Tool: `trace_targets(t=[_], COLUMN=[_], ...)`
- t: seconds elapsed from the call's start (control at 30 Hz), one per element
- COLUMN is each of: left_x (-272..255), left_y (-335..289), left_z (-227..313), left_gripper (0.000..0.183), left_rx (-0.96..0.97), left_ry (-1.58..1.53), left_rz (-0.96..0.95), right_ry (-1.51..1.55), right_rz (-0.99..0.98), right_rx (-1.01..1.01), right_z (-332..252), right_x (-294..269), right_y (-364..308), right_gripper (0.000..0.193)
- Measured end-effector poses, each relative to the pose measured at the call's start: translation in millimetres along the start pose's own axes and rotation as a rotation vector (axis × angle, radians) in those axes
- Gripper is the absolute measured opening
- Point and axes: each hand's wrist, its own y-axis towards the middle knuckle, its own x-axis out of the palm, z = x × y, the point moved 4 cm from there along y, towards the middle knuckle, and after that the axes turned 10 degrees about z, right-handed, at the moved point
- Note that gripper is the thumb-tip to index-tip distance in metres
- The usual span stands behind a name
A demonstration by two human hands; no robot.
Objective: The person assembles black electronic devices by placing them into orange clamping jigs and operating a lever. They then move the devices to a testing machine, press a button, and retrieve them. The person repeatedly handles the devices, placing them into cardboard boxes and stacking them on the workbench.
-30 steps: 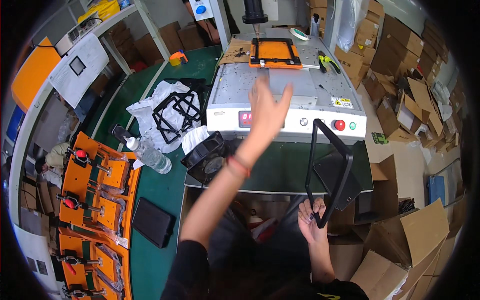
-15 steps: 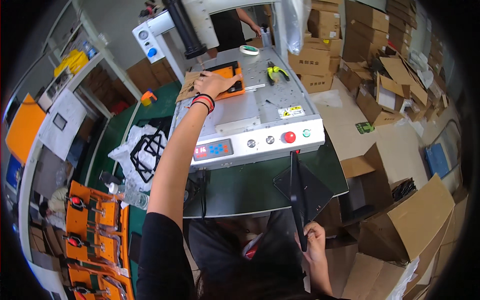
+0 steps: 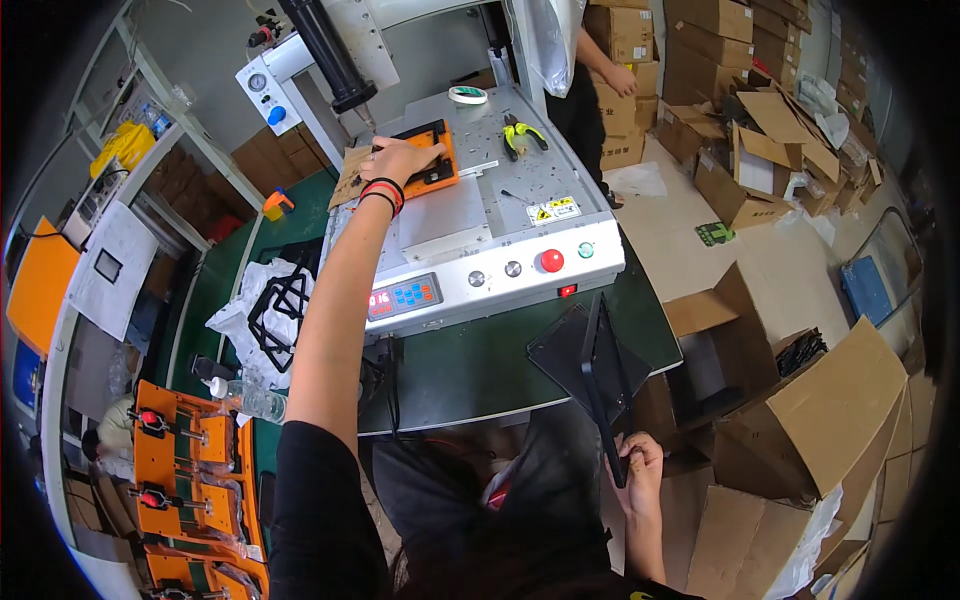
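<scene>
My left hand (image 3: 402,162) reaches over an orange fixture (image 3: 447,160) with black parts on the grey bed of a bench machine (image 3: 490,235). Its thumb stretches to the right across the fixture and its fingers curl over the left side, partly hidden. Low on the right, my right hand (image 3: 642,468) pinches the near end of a thin black frame (image 3: 590,385), seen nearly edge-on and tilted upright. Behind that frame a flat black panel (image 3: 555,345) lies at the green table's front edge. The machine's black cylinder (image 3: 330,50) hangs just beyond my left hand.
Yellow-green pliers (image 3: 522,136) and a tape roll (image 3: 467,95) lie on the machine bed. Black frames (image 3: 275,322) and a clear bottle (image 3: 255,400) are at left, near orange clamp fixtures (image 3: 205,445). Open cartons (image 3: 800,430) crowd the right. Another person's hand (image 3: 620,80) shows behind.
My right hand has shifted the black frame slightly right, uncovering a red switch on the machine front. My left hand stays on the fixture. The other person has moved right, past the machine.
</scene>
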Motion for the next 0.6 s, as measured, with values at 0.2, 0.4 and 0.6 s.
trace_targets(t=[0.2,0.4,0.6], left_x=[-42.1,-149.0,-201.9], left_y=[-12.3,-185.7,-374.1], left_z=[-18.6,-107.1,-248.2], left_gripper=[0.131,0.103,0.102], left_rx=[0.108,0.602,0.21], left_ry=[-0.025,-0.324,-0.613], left_rz=[0.044,0.18,0.764], right_ry=[-0.033,-0.544,-0.522], right_rz=[0.052,0.043,-0.339], right_rx=[-0.046,-0.302,-0.495], right_z=[5.0,-50.1,20.5], right_x=[4.1,88.8,289.2], right_y=[-0.7,57.7,140.1], right_gripper=[0.026,0.014,0.02])
